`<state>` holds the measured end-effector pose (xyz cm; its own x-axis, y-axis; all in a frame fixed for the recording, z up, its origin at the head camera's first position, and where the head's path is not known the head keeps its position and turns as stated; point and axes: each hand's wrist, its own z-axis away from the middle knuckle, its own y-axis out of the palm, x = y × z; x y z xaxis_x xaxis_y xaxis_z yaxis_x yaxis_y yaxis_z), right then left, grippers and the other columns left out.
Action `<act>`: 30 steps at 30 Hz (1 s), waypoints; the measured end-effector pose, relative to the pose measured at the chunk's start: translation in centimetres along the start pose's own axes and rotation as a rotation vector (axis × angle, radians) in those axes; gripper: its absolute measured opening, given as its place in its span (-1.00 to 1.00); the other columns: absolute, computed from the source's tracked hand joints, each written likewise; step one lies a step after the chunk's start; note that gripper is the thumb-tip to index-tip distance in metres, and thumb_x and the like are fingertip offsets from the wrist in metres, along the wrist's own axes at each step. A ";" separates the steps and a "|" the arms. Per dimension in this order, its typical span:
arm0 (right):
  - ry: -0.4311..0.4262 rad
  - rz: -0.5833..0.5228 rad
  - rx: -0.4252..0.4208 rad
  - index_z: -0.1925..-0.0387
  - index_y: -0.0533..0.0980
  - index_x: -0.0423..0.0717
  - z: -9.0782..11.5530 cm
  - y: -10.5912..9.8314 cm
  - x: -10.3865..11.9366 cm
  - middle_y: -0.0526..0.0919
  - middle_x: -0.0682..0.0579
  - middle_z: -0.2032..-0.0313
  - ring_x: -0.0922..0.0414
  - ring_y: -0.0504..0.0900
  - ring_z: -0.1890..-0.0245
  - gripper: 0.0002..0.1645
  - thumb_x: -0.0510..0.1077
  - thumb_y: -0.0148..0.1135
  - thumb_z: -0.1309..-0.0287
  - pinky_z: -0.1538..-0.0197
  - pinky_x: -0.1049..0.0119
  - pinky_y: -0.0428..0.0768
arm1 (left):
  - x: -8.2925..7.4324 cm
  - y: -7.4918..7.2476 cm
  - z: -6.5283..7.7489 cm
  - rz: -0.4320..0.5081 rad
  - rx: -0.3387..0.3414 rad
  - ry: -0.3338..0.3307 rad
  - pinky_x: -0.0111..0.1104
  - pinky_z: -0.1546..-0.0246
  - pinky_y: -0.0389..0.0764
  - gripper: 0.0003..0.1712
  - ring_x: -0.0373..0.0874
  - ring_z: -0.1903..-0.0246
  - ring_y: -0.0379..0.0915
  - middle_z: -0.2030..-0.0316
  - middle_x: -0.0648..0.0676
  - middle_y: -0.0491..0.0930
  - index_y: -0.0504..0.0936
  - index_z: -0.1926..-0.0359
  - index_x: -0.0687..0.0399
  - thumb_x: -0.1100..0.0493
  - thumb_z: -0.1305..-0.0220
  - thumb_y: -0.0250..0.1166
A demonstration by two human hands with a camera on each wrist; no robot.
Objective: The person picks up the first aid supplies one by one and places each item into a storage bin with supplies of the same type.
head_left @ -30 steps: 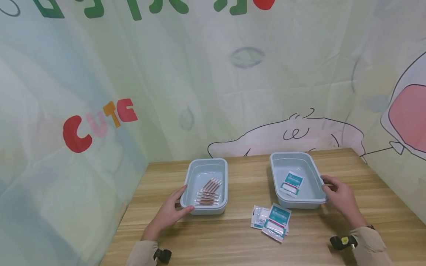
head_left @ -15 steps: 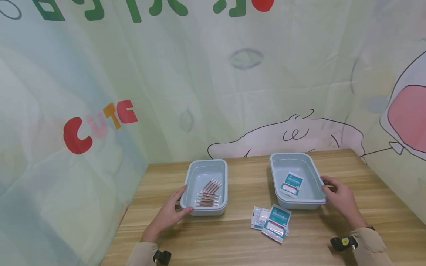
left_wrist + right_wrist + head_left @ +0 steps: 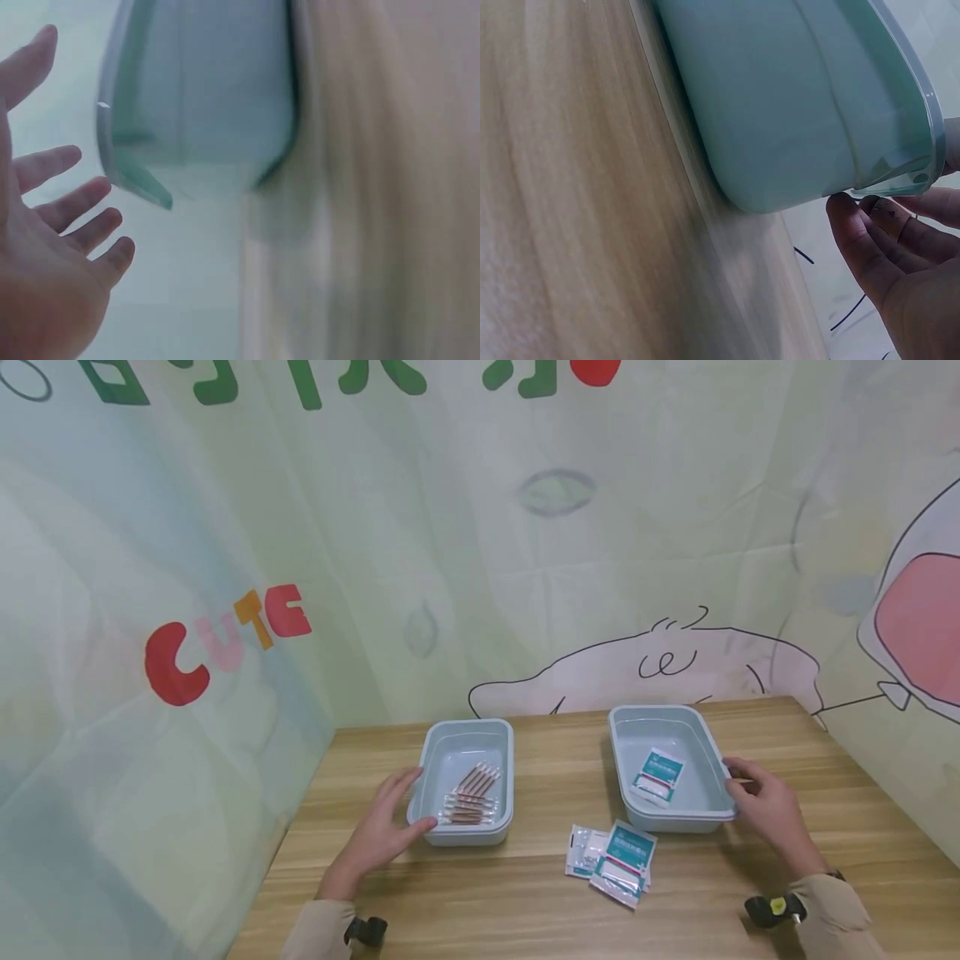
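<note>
My left hand [image 3: 384, 827] is beside the near left corner of a light blue plastic tub [image 3: 472, 838], fingers spread and thumb apart. In the left wrist view, its fingers [image 3: 73, 202] are straight and hold nothing. Several cotton swabs [image 3: 471, 795] with brown sticks lie in that tub. At the right, my right hand [image 3: 772, 806] grips the rim of a second light blue tub [image 3: 678, 820], fingertips tucked under the lip in the right wrist view. A teal and white sachet [image 3: 658, 776] lies inside this second tub.
A small pile of teal and white sachets [image 3: 623, 862] lies on the wood-grain table [image 3: 525, 918] between and in front of the tubs. A printed cloth backdrop [image 3: 420, 568] rises right behind the table. Dark wrist cameras [image 3: 776, 909] sit at both cuffs.
My left hand has let go of the left tub's rim, its fingers lifting slightly up and away. The right hand, both tubs and the sachets stay where they were.
</note>
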<state>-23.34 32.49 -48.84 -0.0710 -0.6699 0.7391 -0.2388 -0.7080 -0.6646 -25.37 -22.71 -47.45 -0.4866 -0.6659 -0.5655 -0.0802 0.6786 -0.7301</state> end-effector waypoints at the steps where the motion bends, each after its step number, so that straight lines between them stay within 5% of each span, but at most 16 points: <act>1: 0.001 0.000 0.000 -0.32 0.30 -0.32 0.0 0.0 0.0 0.44 -0.41 -0.15 -0.30 0.50 -0.06 -0.42 -0.09 -0.09 -0.38 0.00 -0.14 0.60 | -0.3 0.0 -0.1 -0.003 -0.005 0.010 0.26 -0.25 0.29 -0.09 0.24 -0.33 0.19 -0.34 0.26 0.29 0.30 -0.40 0.09 -0.05 -0.08 0.46; 14: 0.015 -0.005 0.000 -0.34 0.29 -0.31 0.0 0.1 -0.1 0.43 -0.41 -0.17 -0.31 0.48 -0.08 -0.41 -0.09 -0.10 -0.38 -0.01 -0.16 0.59 | -3.0 0.8 -1.3 0.035 -0.009 0.099 0.16 -0.25 0.37 -0.13 0.13 -0.30 0.30 -0.29 0.14 0.40 0.36 -0.37 -0.03 0.02 -0.04 0.50; 22: -0.008 -0.002 -0.010 -0.33 0.30 -0.31 0.0 0.1 -0.1 0.45 -0.40 -0.15 -0.28 0.51 -0.05 -0.42 -0.10 -0.09 -0.38 0.03 -0.10 0.62 | -3.7 1.6 -1.8 0.162 0.033 0.129 -0.12 -0.21 0.51 -0.14 0.07 -0.25 0.37 -0.32 0.14 0.36 0.32 -0.39 0.01 0.14 -0.08 0.49; 27: 0.001 -0.007 -0.010 -0.33 0.30 -0.30 0.0 0.1 -0.1 0.45 -0.40 -0.15 -0.29 0.51 -0.05 -0.42 -0.09 -0.09 -0.38 0.03 -0.10 0.62 | -4.7 2.0 -2.1 0.258 0.055 0.154 -0.15 -0.23 0.48 -0.18 0.03 -0.30 0.30 -0.31 0.12 0.38 0.35 -0.36 0.01 0.15 -0.09 0.49; 30: -0.007 -0.004 -0.013 -0.33 0.31 -0.30 0.0 0.1 -0.2 0.46 -0.40 -0.15 -0.28 0.52 -0.05 -0.43 -0.09 -0.09 -0.39 0.04 -0.08 0.62 | -5.2 2.1 -2.2 0.240 0.056 0.177 -0.11 -0.22 0.50 -0.19 0.05 -0.27 0.34 -0.30 0.13 0.39 0.35 -0.36 0.01 0.15 -0.09 0.49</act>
<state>-23.34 32.53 -49.08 -0.0631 -0.6688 0.7407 -0.2514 -0.7076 -0.6604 -24.91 -17.20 -45.18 -0.6302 -0.4210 -0.6524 0.1012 0.7885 -0.6066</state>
